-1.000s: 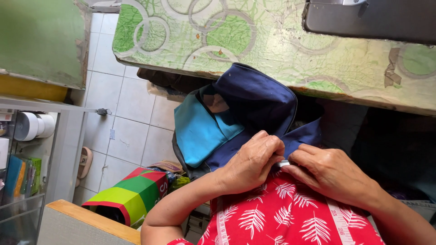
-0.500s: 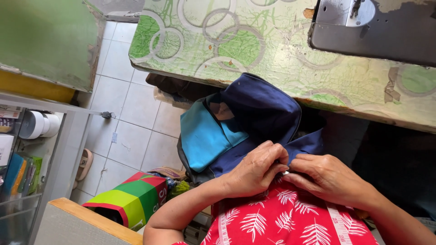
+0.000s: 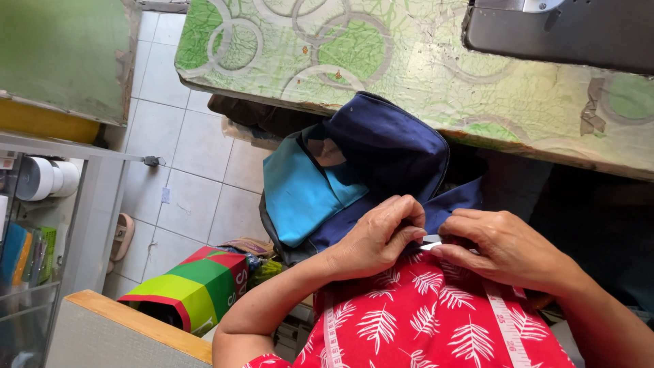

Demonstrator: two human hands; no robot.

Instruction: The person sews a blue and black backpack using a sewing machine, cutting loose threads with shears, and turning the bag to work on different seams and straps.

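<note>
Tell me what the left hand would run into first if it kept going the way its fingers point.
The left hand points toward the right hand, so it would probably meet that hand's fingertips and the small metal tool between them first. Both pinch the dark blue fabric there; depth is hard to judge.

A bag (image 3: 368, 170) sits mid-frame, hanging below the table (image 3: 381, 61) that spans the top. Both hands meet just under the bag, left hand (image 3: 378, 235) left of right hand (image 3: 507, 245). A box (image 3: 194, 289) lies lower left.
</note>
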